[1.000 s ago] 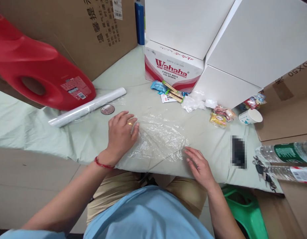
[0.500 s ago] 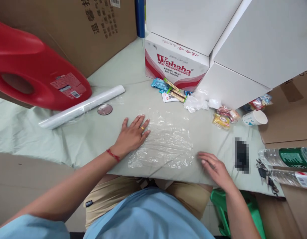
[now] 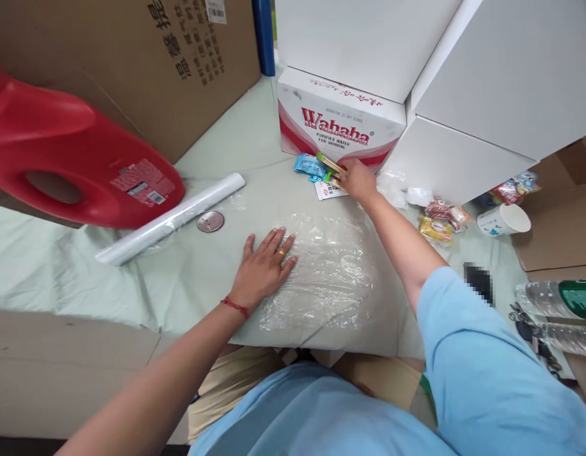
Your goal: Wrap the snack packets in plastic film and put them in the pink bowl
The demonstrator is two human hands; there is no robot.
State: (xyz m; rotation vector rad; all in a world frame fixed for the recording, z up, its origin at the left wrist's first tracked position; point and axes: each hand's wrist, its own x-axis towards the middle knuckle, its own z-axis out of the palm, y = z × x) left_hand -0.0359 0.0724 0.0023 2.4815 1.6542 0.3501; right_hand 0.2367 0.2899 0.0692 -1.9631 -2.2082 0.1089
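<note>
My left hand [image 3: 261, 269] lies flat with fingers spread, pressing on the left edge of a crinkled sheet of clear plastic film [image 3: 325, 278] laid out on the cloth. Reaching over to the far side, my right hand [image 3: 360, 182] has its fingers curled down at a small pack of wooden sticks [image 3: 331, 163] with green ends. Its fingertips are partly hidden there. Beside the sticks lie a blue packet [image 3: 308, 164] and a white printed sachet [image 3: 327, 190]. Right of that hand is crumpled clear plastic [image 3: 394, 187].
A white roll [image 3: 171, 218], a round metallic disc [image 3: 210, 221] and a big red jug [image 3: 83, 158] stand left. Behind is a Wahaha box [image 3: 340, 120]. On the right are wrapped snacks [image 3: 435, 229], a paper cup [image 3: 504, 220], bottles [image 3: 540, 297] and keys [image 3: 535, 335].
My right hand has moved from the near right side of the film to the far side, down to the wooden sticks. My left hand stays flat on the film; the view has shifted slightly.
</note>
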